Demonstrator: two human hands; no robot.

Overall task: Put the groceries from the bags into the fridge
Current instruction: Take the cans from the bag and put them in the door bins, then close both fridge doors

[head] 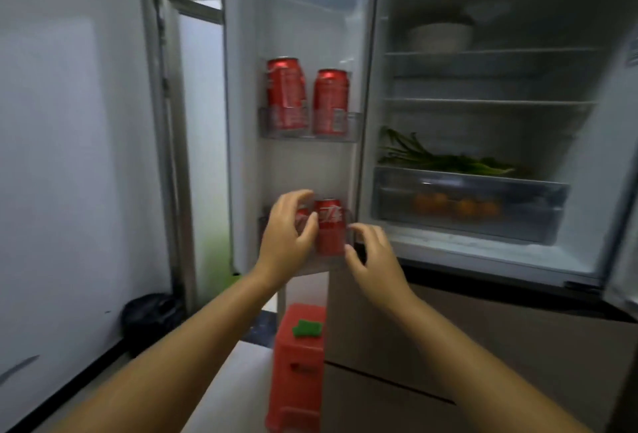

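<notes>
The fridge (483, 260) stands open, its left door (310, 35) swung out toward me. Two red soda cans (286, 94) (330, 101) stand on the door's middle shelf (310, 134). On the lower door shelf stand two more red cans: one (329, 225) in plain sight, the other (302, 220) mostly hidden behind my left hand (288, 235), whose curled fingers wrap around it. My right hand (373, 256) hovers just right of the visible can, fingers apart, holding nothing.
Inside the fridge are a white bowl (440, 37) on an upper shelf, green leafy vegetables (445, 159) above the crisper drawer (469, 204), and oranges (455, 206) in it. A red plastic stool (298, 363) with a green item on top stands below the door. A black bin (152, 318) sits by the doorway.
</notes>
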